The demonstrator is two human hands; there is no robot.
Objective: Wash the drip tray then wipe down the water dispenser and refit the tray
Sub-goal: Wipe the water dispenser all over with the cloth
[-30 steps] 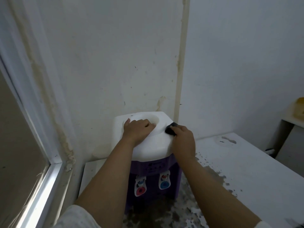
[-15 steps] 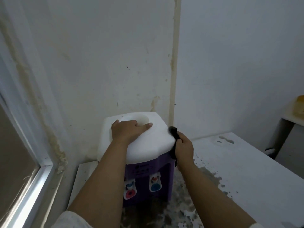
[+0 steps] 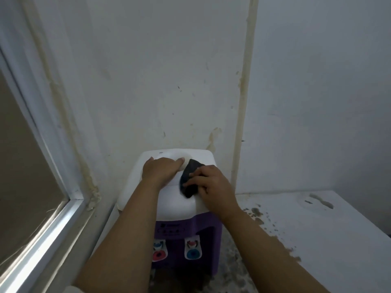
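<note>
Walls (image 3: 317,92) fill the upper frame, with a window frame (image 3: 53,218) at left and a stained counter (image 3: 317,229) at lower right. At lower centre stands the water dispenser (image 3: 169,206), its purple front label too blurred to read, its taps red (image 3: 158,253) and blue (image 3: 192,252). On its white top the left hand (image 3: 160,171) rests, fingers relaxed, while the right hand (image 3: 209,186) presses a dark cloth (image 3: 189,178) with curled fingers.
</note>
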